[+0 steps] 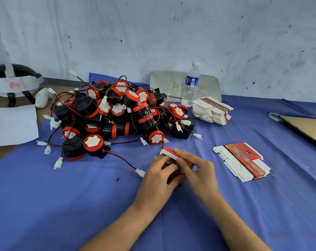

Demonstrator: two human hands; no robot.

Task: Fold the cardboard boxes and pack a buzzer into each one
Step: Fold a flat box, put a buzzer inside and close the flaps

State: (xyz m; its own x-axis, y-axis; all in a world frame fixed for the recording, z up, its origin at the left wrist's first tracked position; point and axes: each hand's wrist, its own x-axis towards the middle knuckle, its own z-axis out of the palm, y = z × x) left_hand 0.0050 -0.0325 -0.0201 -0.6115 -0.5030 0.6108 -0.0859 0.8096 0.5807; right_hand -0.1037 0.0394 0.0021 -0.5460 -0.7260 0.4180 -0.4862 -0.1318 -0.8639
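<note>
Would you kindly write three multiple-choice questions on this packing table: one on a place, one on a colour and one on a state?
1. Where does the clear plastic water bottle stand?
A. behind the right end of the pile of black-and-red buzzers
B. left of the pile
C. beside the wrists

2. What colour is the table cloth?
A. green
B. blue
C. yellow

3. What state is the red-and-white cardboard box nearest the person in?
A. lying untouched
B. held by the left hand and the right hand
C. under the bottle

Answers: 1 A, it stands at the pile's far right; 2 B, the cloth is blue throughout; 3 B, fingers of both hands curl round it.
</note>
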